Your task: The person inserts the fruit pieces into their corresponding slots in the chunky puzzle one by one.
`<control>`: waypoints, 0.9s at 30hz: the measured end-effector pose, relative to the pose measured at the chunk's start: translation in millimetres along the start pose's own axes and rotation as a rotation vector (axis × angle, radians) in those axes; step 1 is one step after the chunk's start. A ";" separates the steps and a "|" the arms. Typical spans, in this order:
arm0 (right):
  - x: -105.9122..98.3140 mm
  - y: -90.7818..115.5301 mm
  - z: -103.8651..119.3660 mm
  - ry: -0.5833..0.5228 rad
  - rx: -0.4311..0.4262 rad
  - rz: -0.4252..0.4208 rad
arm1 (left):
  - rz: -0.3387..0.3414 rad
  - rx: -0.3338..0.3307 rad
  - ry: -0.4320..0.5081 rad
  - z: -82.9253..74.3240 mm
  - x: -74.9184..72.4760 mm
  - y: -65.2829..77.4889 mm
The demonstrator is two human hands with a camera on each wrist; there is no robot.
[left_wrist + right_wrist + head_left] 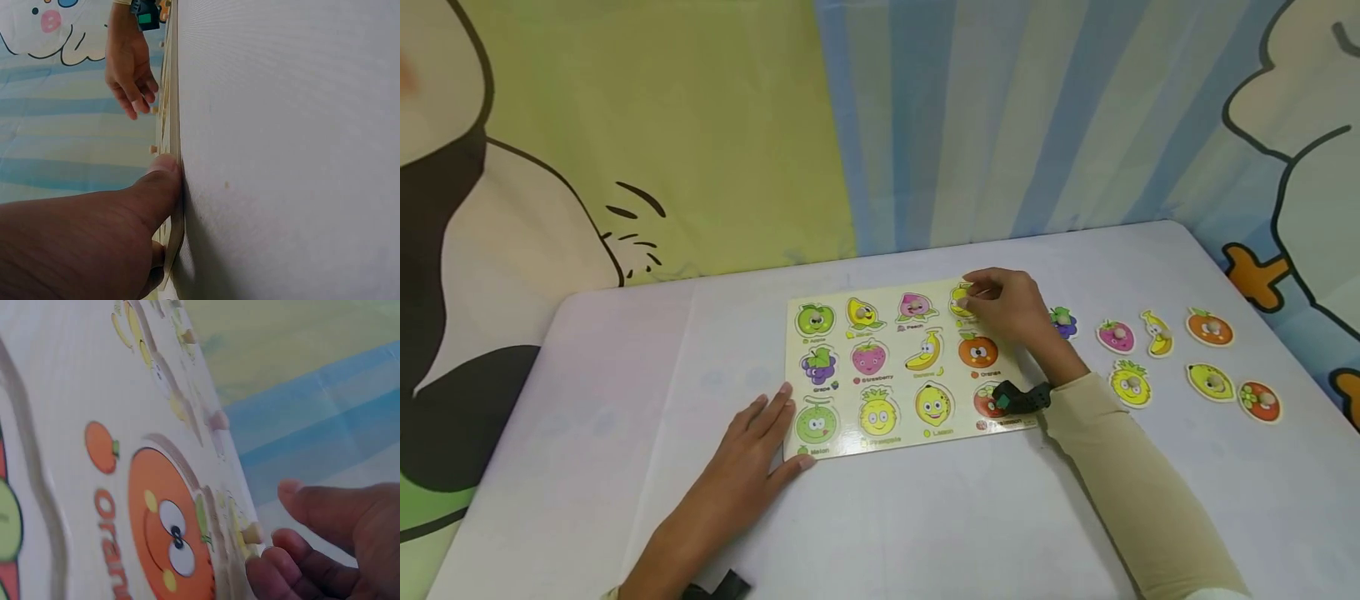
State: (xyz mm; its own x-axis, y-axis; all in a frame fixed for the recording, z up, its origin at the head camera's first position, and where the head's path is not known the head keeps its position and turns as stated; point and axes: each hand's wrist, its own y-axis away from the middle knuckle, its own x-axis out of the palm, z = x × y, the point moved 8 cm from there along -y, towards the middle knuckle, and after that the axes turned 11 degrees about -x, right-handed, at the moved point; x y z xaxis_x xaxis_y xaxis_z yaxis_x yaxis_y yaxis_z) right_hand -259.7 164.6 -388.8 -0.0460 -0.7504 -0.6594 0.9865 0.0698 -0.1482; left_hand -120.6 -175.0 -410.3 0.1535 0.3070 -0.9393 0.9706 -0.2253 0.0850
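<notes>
A pale wooden fruit puzzle board [841, 337] lies flat on the table. My left hand [741, 467] rests against its lower left corner, fingers along the left side and thumb [164, 165] on the near edge. At the far right corner, my right hand [1006, 307] is beside a yellow fruit piece [957, 302] set in the top row. In the right wrist view, the thumb [312, 503] stands apart from that piece's knob [252, 533], and the loosely bent fingers are close to it. Knobbed apple [815, 319] and peach [915, 306] pieces also sit in the top row.
Loose knobbed pieces lie right of the board: grape [1063, 322], strawberry [1116, 336], banana [1158, 334], orange [1210, 327], pineapple [1131, 383], lemon [1211, 382] and a red fruit [1260, 402]. A cartoon-printed curtain [685, 150] hangs behind the white table [880, 525].
</notes>
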 end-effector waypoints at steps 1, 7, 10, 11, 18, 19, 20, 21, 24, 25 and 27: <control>-2.8 1.3 -0.1 -0.003 0.000 0.002 | -0.001 0.002 0.001 -0.1 -0.2 0.0; -21.9 9.0 -1.7 -0.022 -0.028 0.003 | 0.002 -0.001 -0.001 0.6 0.5 0.5; -28.9 11.8 -4.8 -0.022 -0.026 -0.003 | 0.008 -0.008 0.000 0.7 1.4 0.5; -30.7 12.7 -5.9 -0.022 -0.022 -0.006 | 0.009 -0.010 0.001 0.6 1.7 0.5; -40.4 21.9 -15.9 -0.010 -0.007 -0.007 | 0.009 -0.009 -0.001 -0.8 1.5 0.4; -42.7 23.7 -17.4 0.004 -0.006 -0.010 | 0.012 -0.011 -0.004 -0.6 1.7 0.4; -45.5 25.6 -19.1 0.016 -0.003 -0.018 | 0.014 -0.014 -0.006 -0.5 1.6 0.4; -48.5 27.5 -21.7 0.028 0.003 -0.024 | 0.015 -0.016 -0.008 -0.4 1.4 0.3; -59.8 33.9 -29.3 0.032 0.014 -0.043 | 0.016 -0.020 -0.015 -0.1 0.5 0.5; -63.9 36.3 -31.6 0.035 0.013 -0.050 | 0.016 -0.019 -0.014 0.0 0.2 0.6; -71.5 40.6 -37.1 0.038 0.000 -0.055 | 0.013 -0.018 -0.015 0.2 -0.8 0.7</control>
State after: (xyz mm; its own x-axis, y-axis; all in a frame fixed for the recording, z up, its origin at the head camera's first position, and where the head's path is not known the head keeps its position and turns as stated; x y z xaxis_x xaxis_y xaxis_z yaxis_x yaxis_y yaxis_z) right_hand -222.2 245.5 -374.9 -0.1061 -0.7278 -0.6776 0.9823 0.0289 -0.1848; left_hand -120.0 -175.5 -409.6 0.1639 0.2905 -0.9427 0.9717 -0.2125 0.1035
